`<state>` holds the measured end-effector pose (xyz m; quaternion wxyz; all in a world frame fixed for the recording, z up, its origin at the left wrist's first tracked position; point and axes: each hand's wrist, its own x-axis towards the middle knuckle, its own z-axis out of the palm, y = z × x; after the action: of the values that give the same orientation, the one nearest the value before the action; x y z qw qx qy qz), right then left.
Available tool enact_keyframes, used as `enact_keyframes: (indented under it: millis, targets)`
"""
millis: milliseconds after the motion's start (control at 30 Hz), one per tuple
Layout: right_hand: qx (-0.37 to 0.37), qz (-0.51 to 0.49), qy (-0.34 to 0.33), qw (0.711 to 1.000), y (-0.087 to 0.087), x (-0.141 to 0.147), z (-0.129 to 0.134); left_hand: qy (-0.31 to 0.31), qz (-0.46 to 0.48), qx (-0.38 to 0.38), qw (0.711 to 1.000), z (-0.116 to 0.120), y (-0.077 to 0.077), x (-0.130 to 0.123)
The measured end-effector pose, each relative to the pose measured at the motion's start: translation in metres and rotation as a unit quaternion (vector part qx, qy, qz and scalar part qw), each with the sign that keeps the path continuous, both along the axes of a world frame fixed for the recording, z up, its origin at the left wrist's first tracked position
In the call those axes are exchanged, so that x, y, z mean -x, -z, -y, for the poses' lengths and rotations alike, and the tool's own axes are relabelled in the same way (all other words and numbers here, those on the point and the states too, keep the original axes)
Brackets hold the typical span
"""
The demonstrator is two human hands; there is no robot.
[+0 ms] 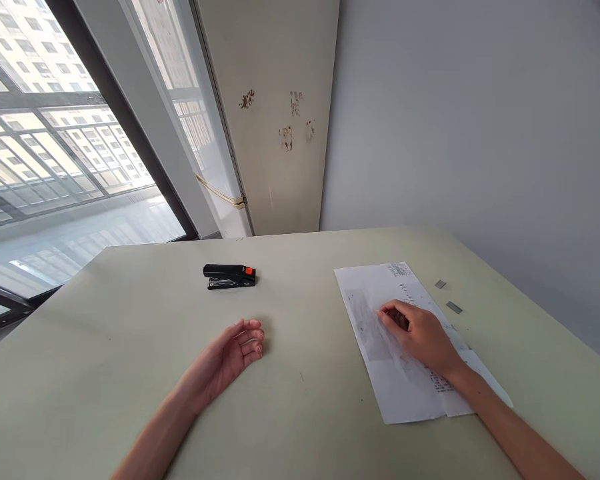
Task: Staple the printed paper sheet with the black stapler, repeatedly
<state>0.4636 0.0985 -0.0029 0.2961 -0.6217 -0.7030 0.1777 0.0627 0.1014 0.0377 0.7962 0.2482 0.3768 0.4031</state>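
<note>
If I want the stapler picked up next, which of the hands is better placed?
Probably the left hand: it is open, looks empty and is nearer the black stapler. The right hand is farther off, curled over the printed paper; whether it grips anything is unclear.

Open lane between stapler (230, 275) and papers (383, 347), 2 grey strips (455, 307) farther right

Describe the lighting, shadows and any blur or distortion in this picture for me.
Head view: daylight partly washes out the window; a soft shadow falls beside the left hand. Head view: the stapler looks fairly crisp, but small print on the paper isn't legible; the window frame leans, perhaps from camera tilt or wide-angle distortion.
</note>
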Motion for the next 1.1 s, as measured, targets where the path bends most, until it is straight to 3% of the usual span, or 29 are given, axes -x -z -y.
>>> enact_keyframes:
  millis: [1100]
  targets:
    - [0.017, 0.0, 0.009, 1.0, 0.004, 0.0023, 0.0013, 0.005, 0.027, 0.002, 1.0, 0.0032, 0.0034, 0.0033]
